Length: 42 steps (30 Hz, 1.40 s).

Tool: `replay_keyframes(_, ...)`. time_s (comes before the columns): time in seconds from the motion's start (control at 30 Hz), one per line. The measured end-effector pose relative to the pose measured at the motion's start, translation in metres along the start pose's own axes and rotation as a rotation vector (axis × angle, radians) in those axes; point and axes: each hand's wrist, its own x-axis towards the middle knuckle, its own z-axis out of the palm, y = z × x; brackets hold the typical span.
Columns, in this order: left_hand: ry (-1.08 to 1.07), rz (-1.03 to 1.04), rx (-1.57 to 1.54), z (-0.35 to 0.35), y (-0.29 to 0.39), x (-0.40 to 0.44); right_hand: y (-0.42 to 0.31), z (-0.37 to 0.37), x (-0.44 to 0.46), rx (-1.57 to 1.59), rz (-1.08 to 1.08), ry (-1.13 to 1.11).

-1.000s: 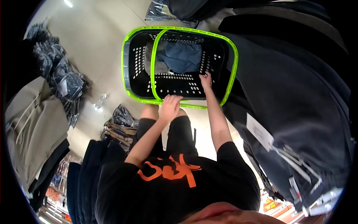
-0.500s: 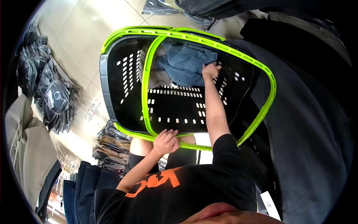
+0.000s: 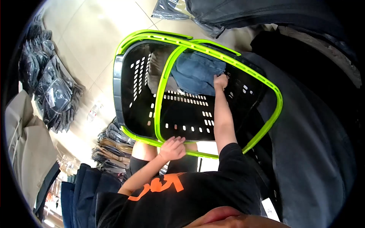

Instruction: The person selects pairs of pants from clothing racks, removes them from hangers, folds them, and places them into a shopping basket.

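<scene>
A black basket with lime-green rim and handles stands before me, tilted in view. Inside at its far side lie a folded blue denim garment and, left of it, a grey-brown garment. My right hand reaches into the basket, its fingers closed on the right edge of the blue garment. My left hand is wrapped over the near green rim, beside the foot of the green handle.
Dark garments hang close on the right, one with a white tag. Plastic-wrapped bundles lie on the left. Beige trousers and navy garments hang at lower left. A bottle lies on the tiled floor.
The basket looks nearer and more tilted than in the earliest frame. My right hand has moved from above the basket's inside onto the blue garment, and my left fingers have curled over the rim.
</scene>
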Motion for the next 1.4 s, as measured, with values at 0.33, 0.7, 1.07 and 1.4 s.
replay_keyframes(0.33,-0.539,-0.497,-0.41,-0.037,0.019,0.031,0.041,-0.109,-0.186,0.537,-0.479,0.098)
replay_keyframes(0.7,0.074,-1.0,-1.583,-0.082,0.036,0.089,0.081,-0.325,-0.428,0.689,-0.683,-0.151)
replay_keyframes(1.07,-0.263,-1.227,-1.791,-0.173,0.069,0.109,0.108,-0.36,-0.393,1.292,-0.312,-0.483)
replay_keyframes(1.4,-0.415,-1.412,-1.558,-0.195,0.094,0.126,0.123,-0.309,-0.347,1.745,0.142,-0.915)
